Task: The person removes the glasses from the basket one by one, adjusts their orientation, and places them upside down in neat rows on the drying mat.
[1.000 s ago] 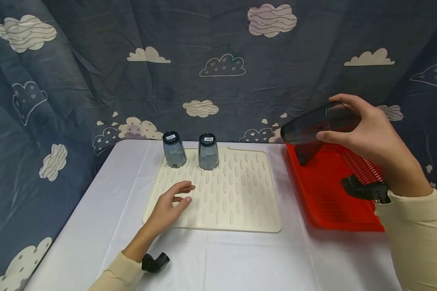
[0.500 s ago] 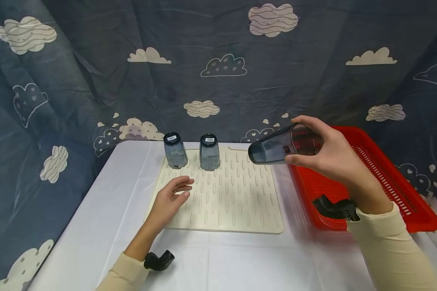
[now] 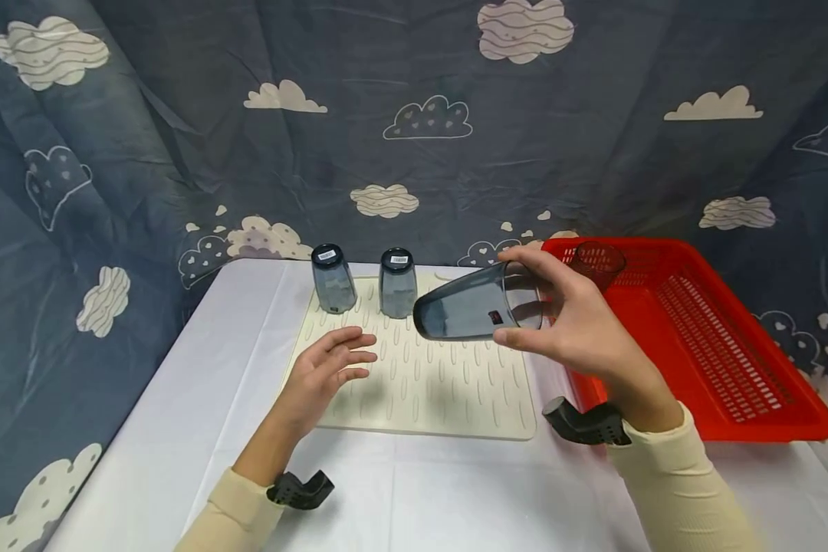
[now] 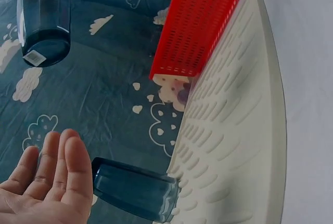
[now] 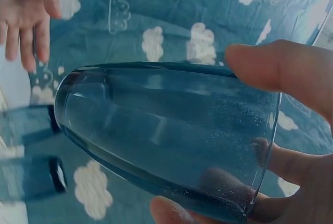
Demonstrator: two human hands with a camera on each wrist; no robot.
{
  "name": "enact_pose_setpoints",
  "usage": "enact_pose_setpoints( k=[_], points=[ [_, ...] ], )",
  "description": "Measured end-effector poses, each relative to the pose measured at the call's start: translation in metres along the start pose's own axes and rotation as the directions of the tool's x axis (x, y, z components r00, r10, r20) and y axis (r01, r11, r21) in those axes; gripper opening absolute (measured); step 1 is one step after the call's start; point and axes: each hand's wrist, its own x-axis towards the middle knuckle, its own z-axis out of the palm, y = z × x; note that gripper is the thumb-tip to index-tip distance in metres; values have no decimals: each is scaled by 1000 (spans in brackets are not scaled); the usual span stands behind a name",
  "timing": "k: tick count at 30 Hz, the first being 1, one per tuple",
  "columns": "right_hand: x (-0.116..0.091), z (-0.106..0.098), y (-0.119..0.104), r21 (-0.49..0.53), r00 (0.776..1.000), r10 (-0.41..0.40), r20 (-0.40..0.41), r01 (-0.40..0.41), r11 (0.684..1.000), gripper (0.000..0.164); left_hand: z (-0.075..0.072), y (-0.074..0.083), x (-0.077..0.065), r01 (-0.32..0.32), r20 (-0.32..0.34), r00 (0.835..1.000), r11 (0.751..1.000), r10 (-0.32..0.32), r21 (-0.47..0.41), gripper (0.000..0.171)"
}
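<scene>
My right hand (image 3: pixel 579 322) grips a blue-tinted drinking glass (image 3: pixel 462 307) near its rim, thumb on one side and fingers on the other. The glass lies nearly sideways in the air over the cream ribbed mat (image 3: pixel 414 399), its base pointing left. In the right wrist view the glass (image 5: pixel 166 130) fills the middle. Over the mat's left part, my left hand (image 3: pixel 320 376) is held up with fingers extended and nothing in it. Two similar glasses, a left one (image 3: pixel 334 284) and a right one (image 3: pixel 398 287), stand upside down at the mat's back, labels on their bases.
At the right a red perforated plastic basket (image 3: pixel 810 410) stands on the white-covered table (image 3: pixel 455 498). Another glass (image 3: pixel 599 261) shows in the basket's back left corner. A dark cloud-patterned curtain (image 3: pixel 428 184) hangs behind the table.
My right hand has carried the glass left from over the basket to over the mat. My left hand's fingers have spread a little. The two standing glasses stay put.
</scene>
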Motion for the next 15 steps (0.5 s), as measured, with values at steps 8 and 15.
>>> enact_pose_setpoints(
  k=[8,15],
  points=[
    [5,31,6,65,997,-32,72,28,997,70,-2,-1,-3,0,118,993,997,9,-75,39],
    [8,57,12,169,990,-73,124,52,984,72,4,-3,-5,40,187,982,998,-32,-43,46]
  ],
)
